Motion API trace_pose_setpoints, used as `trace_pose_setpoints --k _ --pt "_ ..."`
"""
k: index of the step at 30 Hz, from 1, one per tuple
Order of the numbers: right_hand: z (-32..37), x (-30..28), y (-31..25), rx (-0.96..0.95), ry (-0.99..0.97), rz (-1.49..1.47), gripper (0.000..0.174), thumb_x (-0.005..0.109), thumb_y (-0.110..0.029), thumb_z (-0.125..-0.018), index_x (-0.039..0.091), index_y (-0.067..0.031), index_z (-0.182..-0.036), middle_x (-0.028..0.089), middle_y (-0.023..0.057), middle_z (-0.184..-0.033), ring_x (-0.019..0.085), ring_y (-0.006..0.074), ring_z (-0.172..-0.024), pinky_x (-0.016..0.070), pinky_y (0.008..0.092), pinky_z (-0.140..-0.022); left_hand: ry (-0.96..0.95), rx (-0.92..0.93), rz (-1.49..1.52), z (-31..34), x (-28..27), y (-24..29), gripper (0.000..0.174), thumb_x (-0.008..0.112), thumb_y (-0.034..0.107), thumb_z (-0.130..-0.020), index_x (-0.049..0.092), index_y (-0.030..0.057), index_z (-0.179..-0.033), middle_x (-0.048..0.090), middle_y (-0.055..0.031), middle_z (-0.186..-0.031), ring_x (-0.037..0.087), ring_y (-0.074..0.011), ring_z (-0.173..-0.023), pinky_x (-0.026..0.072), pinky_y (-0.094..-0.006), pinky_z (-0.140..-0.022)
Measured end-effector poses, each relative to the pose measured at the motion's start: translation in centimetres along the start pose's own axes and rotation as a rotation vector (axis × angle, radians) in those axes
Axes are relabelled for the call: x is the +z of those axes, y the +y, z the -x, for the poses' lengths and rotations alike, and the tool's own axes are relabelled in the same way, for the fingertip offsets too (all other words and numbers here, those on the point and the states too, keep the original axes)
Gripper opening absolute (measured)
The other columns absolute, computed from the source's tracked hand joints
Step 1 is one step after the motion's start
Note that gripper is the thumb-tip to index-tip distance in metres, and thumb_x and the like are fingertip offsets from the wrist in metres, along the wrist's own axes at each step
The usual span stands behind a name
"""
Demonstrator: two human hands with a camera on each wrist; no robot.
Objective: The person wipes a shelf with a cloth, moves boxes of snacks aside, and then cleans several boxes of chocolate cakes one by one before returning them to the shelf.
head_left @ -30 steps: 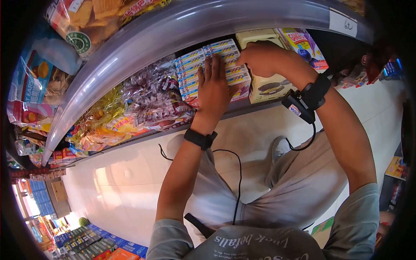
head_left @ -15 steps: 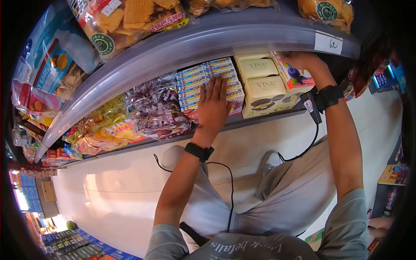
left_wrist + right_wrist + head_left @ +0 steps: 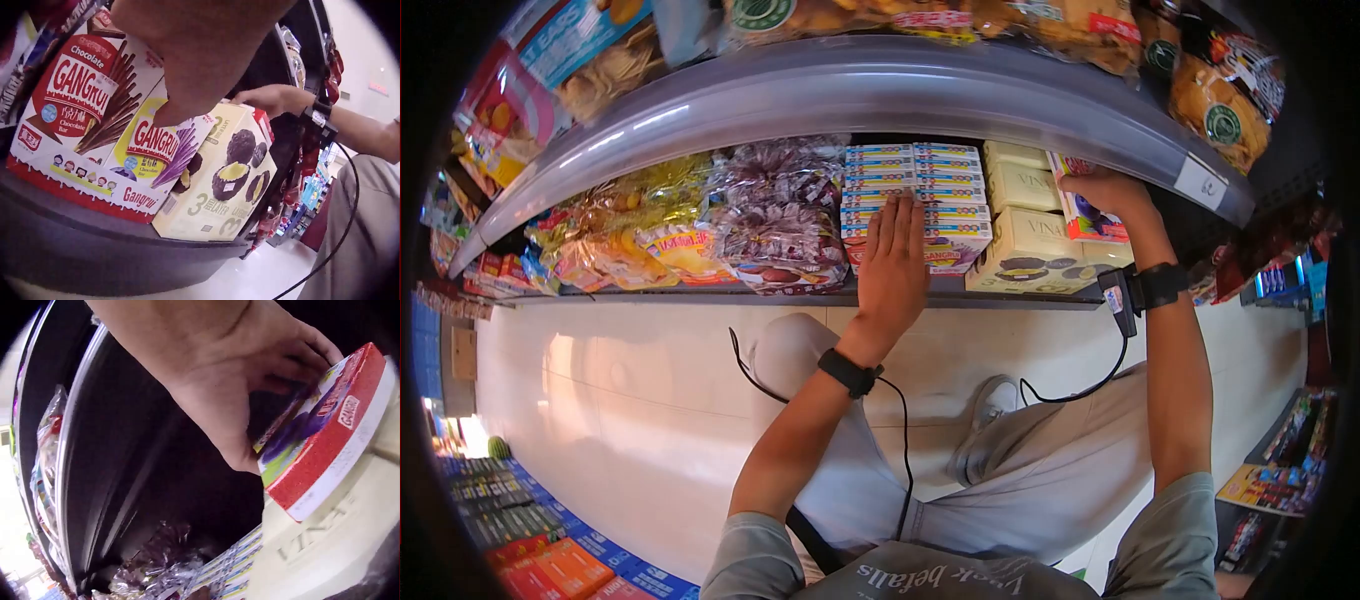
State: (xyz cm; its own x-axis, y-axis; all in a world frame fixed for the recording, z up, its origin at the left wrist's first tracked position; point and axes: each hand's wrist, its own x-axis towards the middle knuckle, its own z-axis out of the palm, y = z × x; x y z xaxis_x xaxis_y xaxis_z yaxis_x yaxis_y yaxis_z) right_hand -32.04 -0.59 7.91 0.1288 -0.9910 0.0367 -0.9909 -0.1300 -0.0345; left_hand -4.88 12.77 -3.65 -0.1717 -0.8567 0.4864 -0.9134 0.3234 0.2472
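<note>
My left hand (image 3: 892,275) lies flat, fingers straight, on the rows of stacked Gangrui boxes (image 3: 955,232) in the head view. Two chocolate bar boxes (image 3: 78,115) show their fronts beneath it in the left wrist view. Just right of these stand cream VINA boxes (image 3: 1030,250). At their right end, my right hand (image 3: 1112,196) grips a blueberry-printed box (image 3: 1097,226) with a red edge. The right wrist view has this box (image 3: 328,425) tilted against the cream boxes, thumb at its near corner and fingers behind it, partly hidden.
A curved clear shelf edge (image 3: 850,90) overhangs the boxes, with bagged snacks (image 3: 1090,30) above. Purple-wrapped packs (image 3: 785,220) and yellow bags (image 3: 670,235) fill the shelf on the left. A thin cable (image 3: 905,440) hangs over the person's legs.
My right hand has gone from the inner side of the cream boxes to the blueberry box on their right and taken hold of it. My left hand stays on the stacked boxes while the head view shifts.
</note>
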Motion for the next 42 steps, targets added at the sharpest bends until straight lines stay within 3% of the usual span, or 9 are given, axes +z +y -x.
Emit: trace_pose_setpoints --k 3,4,12,20,23,29,32,36,42 --pt "0.2 -1.5 -3.4 -0.081 -0.071 -0.197 0.068 0.063 -0.054 -0.073 0.058 -0.008 -0.122 0.056 0.0216 -0.123 0.052 0.0345 -0.115 0.0385 0.0349 -0.098 0.029 0.007 -0.019 0.0 1.0 -0.4 0.075 0.067 0.008 -0.07 0.034 -0.005 -0.135 0.033 -0.0199 -0.144 0.03 -0.035 -0.135 0.0242 -0.0462 -0.111" --pt "0.7 -1.3 -4.6 -0.141 0.049 -0.167 0.062 0.062 -0.052 -0.076 0.059 -0.0094 -0.121 0.057 0.0199 -0.123 0.052 0.0351 -0.115 0.0386 0.0354 -0.098 0.037 0.011 -0.019 0.0 1.1 -0.4 0.075 0.067 0.007 -0.069 0.034 -0.005 -0.135 0.033 -0.0199 -0.144 0.03 -0.0351 -0.135 0.0244 -0.046 -0.111" --pt "2.3 -2.3 -13.1 -0.117 0.042 -0.21 0.076 0.06 -0.062 -0.074 0.055 -0.0054 -0.124 0.057 0.023 -0.122 0.054 0.0367 -0.114 0.0415 0.0398 -0.096 0.043 0.033 0.052 0.1 0.4 -0.5 0.074 0.065 0.006 -0.067 0.036 -0.0046 -0.134 0.036 -0.0206 -0.142 0.033 -0.0353 -0.134 0.0258 -0.0458 -0.111" --pt "1.5 -0.7 -15.3 -0.15 0.025 -0.258 0.076 0.06 -0.061 -0.075 0.053 -0.0026 -0.124 0.058 0.0227 -0.12 0.054 0.0364 -0.114 0.0422 0.0406 -0.096 0.044 0.027 0.078 0.2 0.4 -0.6 0.074 0.06 0.006 -0.066 0.035 -0.0055 -0.135 0.036 -0.0209 -0.142 0.032 -0.0357 -0.134 0.0234 -0.046 -0.112" --pt "1.0 0.8 -15.4 -0.174 0.065 -0.242 0.078 0.06 -0.06 -0.075 0.051 -0.002 -0.126 0.057 0.0235 -0.121 0.054 0.0373 -0.114 0.0417 0.0414 -0.096 0.025 0.041 0.091 0.1 -0.4 -0.4 0.062 0.05 0.004 -0.074 0.035 -0.0106 -0.133 0.037 -0.0242 -0.14 0.033 -0.0366 -0.133 0.0221 -0.0447 -0.112" --pt "0.4 1.9 -15.3 -0.171 0.015 -0.2 0.084 0.06 -0.059 -0.076 0.044 0.0017 -0.131 0.057 0.0263 -0.119 0.054 0.0384 -0.113 0.0416 0.0419 -0.096 0.005 0.038 0.067 0.2 -0.3 -0.4 0.064 0.051 0.006 -0.073 0.036 -0.0112 -0.132 0.036 -0.0243 -0.14 0.03 -0.0363 -0.134 0.0202 -0.0436 -0.113" --pt "0.4 2.2 -15.3 -0.136 -0.032 -0.195 0.083 0.06 -0.058 -0.076 0.045 0.0036 -0.129 0.059 0.0272 -0.114 0.057 0.0378 -0.11 0.0446 0.0425 -0.094 0.004 0.046 0.032 0.2 0.0 -0.6 0.074 0.06 0.011 -0.065 0.035 -0.0113 -0.132 0.034 -0.0237 -0.141 0.029 -0.0365 -0.135 0.021 -0.0458 -0.113" --pt "0.6 2.1 -16.0 -0.121 -0.114 -0.142 0.085 0.059 -0.059 -0.077 0.043 0.0054 -0.13 0.063 0.027 -0.104 0.061 0.0376 -0.103 0.0486 0.043 -0.088 -0.004 0.039 0.027 0.2 0.2 -0.6 0.076 0.061 0.012 -0.065 0.034 -0.0111 -0.132 0.034 -0.0239 -0.141 0.028 -0.0364 -0.135 0.0202 -0.0453 -0.113" --pt "0.9 1.8 -16.6 -0.14 -0.166 -0.083 0.087 0.057 -0.058 -0.079 0.038 0.0077 -0.132 0.063 0.0279 -0.103 0.061 0.04 -0.101 0.048 0.0432 -0.086 -0.003 0.053 -0.005 0.2 0.3 -0.6 0.076 0.063 0.014 -0.066 0.035 -0.0112 -0.131 0.033 -0.024 -0.141 0.028 -0.0364 -0.135 0.0204 -0.0451 -0.113"
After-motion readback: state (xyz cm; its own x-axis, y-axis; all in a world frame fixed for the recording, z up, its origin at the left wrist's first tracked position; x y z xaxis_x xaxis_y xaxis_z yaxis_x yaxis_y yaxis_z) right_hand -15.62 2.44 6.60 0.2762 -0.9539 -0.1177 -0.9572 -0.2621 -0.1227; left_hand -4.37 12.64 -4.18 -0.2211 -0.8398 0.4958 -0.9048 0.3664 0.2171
